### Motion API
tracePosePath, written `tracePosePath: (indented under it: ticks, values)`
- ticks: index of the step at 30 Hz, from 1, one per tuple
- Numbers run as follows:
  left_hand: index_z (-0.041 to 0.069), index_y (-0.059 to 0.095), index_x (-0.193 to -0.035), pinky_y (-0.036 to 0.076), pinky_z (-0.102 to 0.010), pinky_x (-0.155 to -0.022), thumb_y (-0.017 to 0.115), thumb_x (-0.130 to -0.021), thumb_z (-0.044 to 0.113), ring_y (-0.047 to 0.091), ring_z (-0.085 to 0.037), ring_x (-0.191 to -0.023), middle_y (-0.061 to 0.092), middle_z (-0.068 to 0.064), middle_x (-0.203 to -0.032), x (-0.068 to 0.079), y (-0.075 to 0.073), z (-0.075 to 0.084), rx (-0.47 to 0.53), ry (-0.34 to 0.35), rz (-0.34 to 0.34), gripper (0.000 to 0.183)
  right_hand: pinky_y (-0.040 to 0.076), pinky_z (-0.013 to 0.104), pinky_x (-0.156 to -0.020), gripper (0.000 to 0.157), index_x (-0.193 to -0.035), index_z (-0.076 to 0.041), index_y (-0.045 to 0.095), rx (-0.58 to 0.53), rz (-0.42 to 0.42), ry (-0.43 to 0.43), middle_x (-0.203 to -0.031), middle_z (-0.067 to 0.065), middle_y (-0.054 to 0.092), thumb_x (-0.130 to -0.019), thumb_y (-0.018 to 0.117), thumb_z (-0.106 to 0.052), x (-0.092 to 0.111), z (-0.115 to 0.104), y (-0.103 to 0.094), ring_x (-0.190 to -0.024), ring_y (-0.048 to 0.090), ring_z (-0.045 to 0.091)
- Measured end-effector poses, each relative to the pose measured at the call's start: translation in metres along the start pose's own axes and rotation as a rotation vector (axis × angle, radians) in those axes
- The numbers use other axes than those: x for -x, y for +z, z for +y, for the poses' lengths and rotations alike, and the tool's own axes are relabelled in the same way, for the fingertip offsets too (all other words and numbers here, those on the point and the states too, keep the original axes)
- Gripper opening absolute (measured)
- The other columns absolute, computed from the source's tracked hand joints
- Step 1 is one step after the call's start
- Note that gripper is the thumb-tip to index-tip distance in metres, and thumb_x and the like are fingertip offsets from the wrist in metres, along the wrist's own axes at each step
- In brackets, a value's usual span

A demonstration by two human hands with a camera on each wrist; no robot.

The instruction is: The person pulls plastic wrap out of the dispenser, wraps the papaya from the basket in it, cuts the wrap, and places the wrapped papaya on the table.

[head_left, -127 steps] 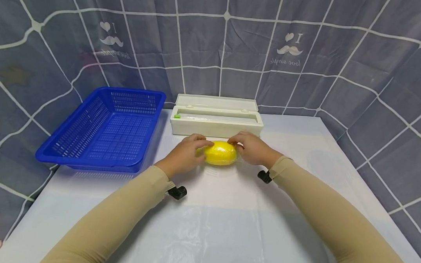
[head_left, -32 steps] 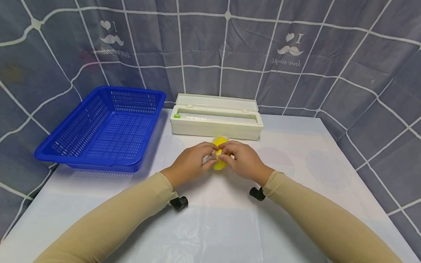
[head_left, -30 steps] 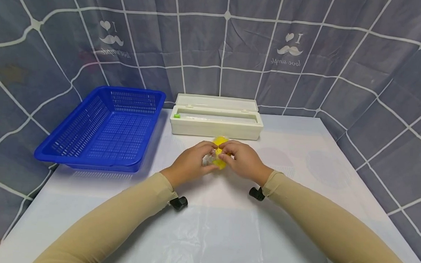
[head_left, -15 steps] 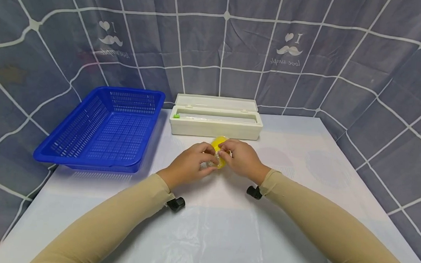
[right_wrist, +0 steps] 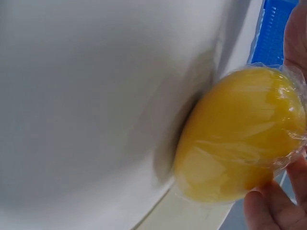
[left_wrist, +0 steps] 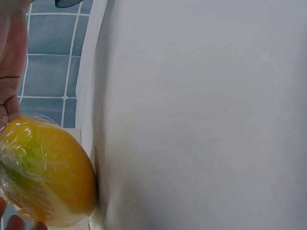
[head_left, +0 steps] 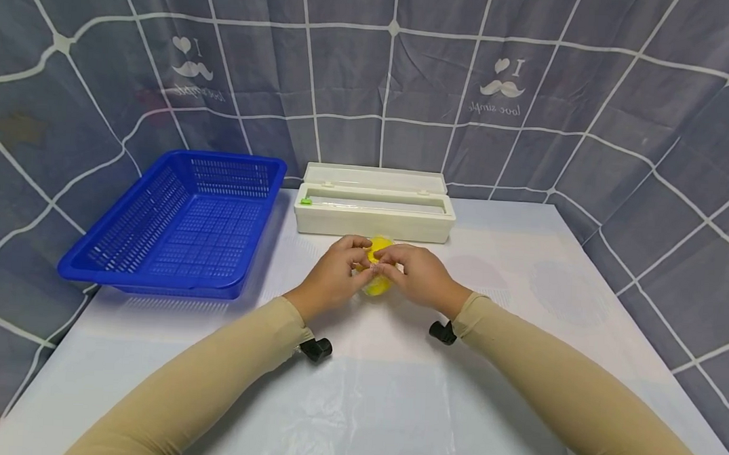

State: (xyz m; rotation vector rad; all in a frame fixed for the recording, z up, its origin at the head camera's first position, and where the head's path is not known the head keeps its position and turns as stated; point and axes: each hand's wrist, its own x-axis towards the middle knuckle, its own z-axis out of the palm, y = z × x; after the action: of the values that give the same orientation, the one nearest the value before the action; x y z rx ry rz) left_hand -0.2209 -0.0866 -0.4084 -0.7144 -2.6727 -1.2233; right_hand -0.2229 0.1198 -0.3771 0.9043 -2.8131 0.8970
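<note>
An oval yellow fruit point(head_left: 380, 244), mango-like with a green patch in the left wrist view, stands on the white table, wrapped in clear cling film point(right_wrist: 291, 143). My left hand point(head_left: 332, 275) and right hand point(head_left: 422, 277) meet over the fruit. Thumb and fingers of each pinch the gathered film at its top, tips close together. In the right wrist view the fruit point(right_wrist: 235, 139) shows its smooth film-covered side, with fingertips of the right hand point(right_wrist: 278, 208) against it. Much of the fruit is hidden beneath the fingers in the head view.
Just behind the fruit stands a white cling film dispenser box point(head_left: 373, 225), lid raised, with a green slider point(head_left: 306, 201) at its left end. A blue plastic basket point(head_left: 154, 278) sits at the left. Grey checked curtain point(head_left: 432, 74) surrounds the table.
The fruit lay lengthwise across the table; now it is turned with its long side away from me. The hands moved from its two ends to its top, and the left hand's fingers shifted on the film.
</note>
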Motion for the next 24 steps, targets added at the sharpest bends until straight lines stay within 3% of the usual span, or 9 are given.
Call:
tracePosePath:
  ticks: [3, 7, 10, 13, 16, 18, 21, 24]
  values:
    - [0.013, 0.068, -0.084, 0.055, -0.040, -0.094, 0.072, -0.098, 0.021, 0.065, -0.029, -0.125, 0.066, -0.008, -0.138, -0.001, -0.001, 0.002, 0.033, -0.048, 0.002, 0.017, 0.054, 0.050, -0.106, 0.019, -0.108, -0.008, 0.074, -0.027, 0.002, 0.004, -0.138, 0.012, 0.070, -0.097, 0.078, -0.023, 0.001, 0.002, -0.001, -0.126, 0.067, 0.034]
    - [0.015, 0.067, -0.085, 0.048, -0.035, -0.080, 0.072, -0.097, 0.023, 0.064, -0.024, -0.099, 0.071, -0.005, -0.129, -0.003, -0.003, 0.007, 0.055, -0.110, 0.001, 0.015, 0.045, 0.056, -0.117, 0.049, -0.131, -0.001, 0.066, -0.033, -0.001, 0.078, -0.159, 0.019, 0.050, -0.093, 0.082, -0.028, -0.001, 0.007, -0.001, -0.142, 0.054, 0.042]
    - [0.016, 0.068, -0.093, 0.047, -0.036, -0.081, 0.071, -0.096, 0.022, 0.059, -0.023, -0.093, 0.071, -0.002, -0.123, -0.005, -0.004, 0.008, 0.072, -0.140, -0.010, 0.007, 0.034, 0.058, -0.125, 0.070, -0.151, 0.000, 0.051, -0.044, -0.075, 0.152, -0.169, 0.023, 0.034, -0.096, 0.079, -0.034, -0.003, 0.011, 0.001, -0.154, 0.038, 0.043]
    - [0.014, 0.068, -0.102, 0.051, -0.041, -0.093, 0.069, -0.097, 0.019, 0.064, -0.023, -0.106, 0.072, -0.004, -0.118, -0.008, -0.005, 0.005, 0.083, -0.137, -0.007, 0.007, 0.027, 0.056, -0.128, 0.085, -0.162, 0.001, 0.035, -0.064, -0.159, 0.177, -0.172, 0.023, 0.025, -0.098, 0.075, -0.039, -0.004, 0.014, 0.003, -0.159, 0.028, 0.041]
    - [0.010, 0.067, -0.116, 0.054, -0.045, -0.103, 0.069, -0.099, 0.019, 0.065, -0.027, -0.121, 0.069, -0.007, -0.126, -0.011, -0.008, 0.002, 0.073, -0.134, -0.019, 0.019, 0.027, 0.054, -0.129, 0.090, -0.164, 0.002, 0.029, -0.076, -0.188, 0.165, -0.172, 0.022, 0.026, -0.098, 0.075, -0.040, -0.006, 0.014, 0.005, -0.159, 0.029, 0.039]
    - [0.009, 0.062, -0.131, 0.055, -0.048, -0.106, 0.069, -0.100, 0.022, 0.062, -0.031, -0.129, 0.059, -0.011, -0.144, -0.012, -0.010, 0.000, 0.071, -0.146, -0.061, 0.034, 0.028, 0.053, -0.129, 0.091, -0.164, 0.001, 0.029, -0.073, -0.187, 0.160, -0.171, 0.021, 0.029, -0.097, 0.076, -0.039, -0.007, 0.014, 0.005, -0.158, 0.032, 0.038]
    - [0.011, 0.048, -0.153, 0.047, -0.055, -0.116, 0.067, -0.102, 0.029, 0.048, -0.037, -0.147, 0.031, -0.012, -0.170, -0.015, -0.016, -0.005, 0.058, -0.162, -0.157, 0.058, 0.030, 0.053, -0.128, 0.092, -0.164, -0.001, 0.028, -0.073, -0.191, 0.173, -0.170, 0.017, 0.034, -0.096, 0.077, -0.038, -0.007, 0.014, 0.004, -0.157, 0.035, 0.036]
    - [0.013, 0.033, -0.164, 0.034, -0.059, -0.124, 0.066, -0.103, 0.035, 0.030, -0.039, -0.159, 0.008, -0.007, -0.179, -0.019, -0.023, -0.010, 0.072, -0.154, -0.269, 0.073, 0.031, 0.054, -0.127, 0.092, -0.165, -0.006, 0.029, -0.086, -0.206, 0.190, -0.170, 0.013, 0.036, -0.094, 0.078, -0.039, -0.007, 0.014, 0.003, -0.157, 0.037, 0.034]
